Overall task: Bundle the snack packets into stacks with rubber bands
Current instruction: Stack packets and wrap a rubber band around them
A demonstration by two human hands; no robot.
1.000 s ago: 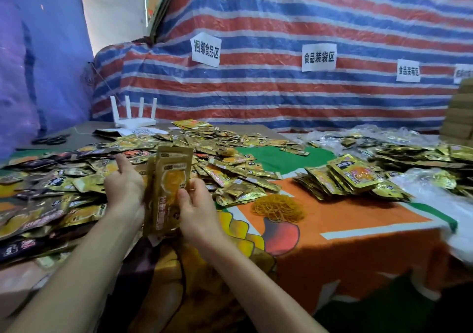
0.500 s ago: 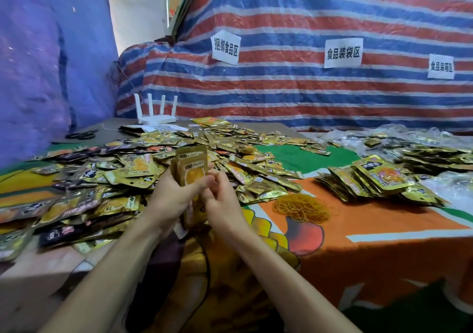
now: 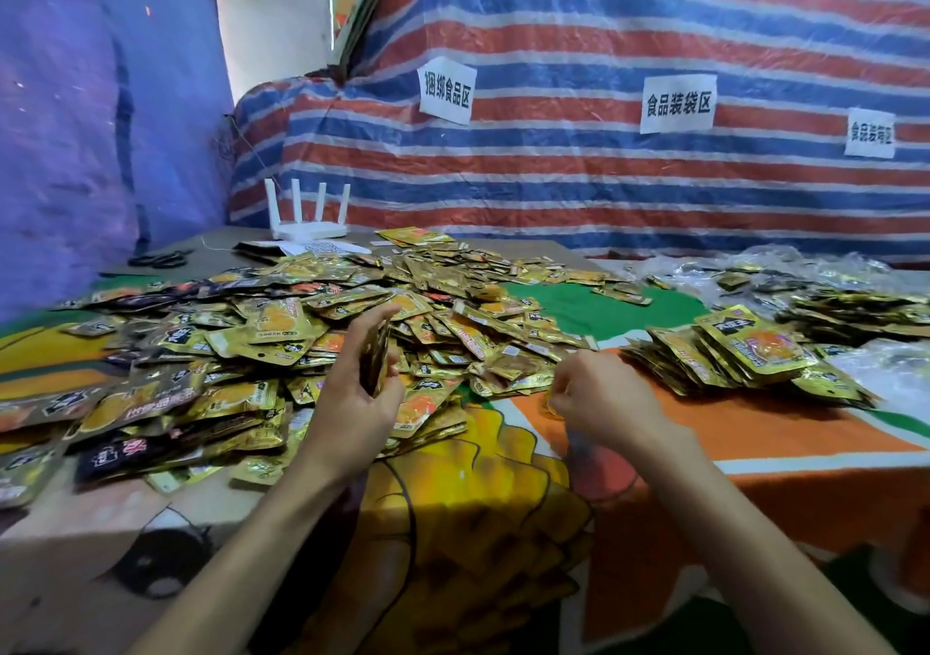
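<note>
Paper signs on striped tarp [image 3: 553, 176]:
- left sign [image 3: 447, 90]: 捆绑食品区
- middle sign [image 3: 678, 103]: 食品装袋区
- right sign [image 3: 869, 133]: blurred, possibly 食品装箱区
- snack packets [image 3: 282, 319]: print illegible

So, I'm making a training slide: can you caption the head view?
Left hand holds a stack of snack packets while the right hand reaches into the rubber bands.

Single head-worn wide-angle view. Faces forward and down across table [image 3: 755, 428] toward striped tarp wall [image 3: 604, 186]. Close range, with forearms entering from bottom edge, left hand [image 3: 352, 403] and right hand [image 3: 609, 397] near frame centre, table front edge directly below.
</note>
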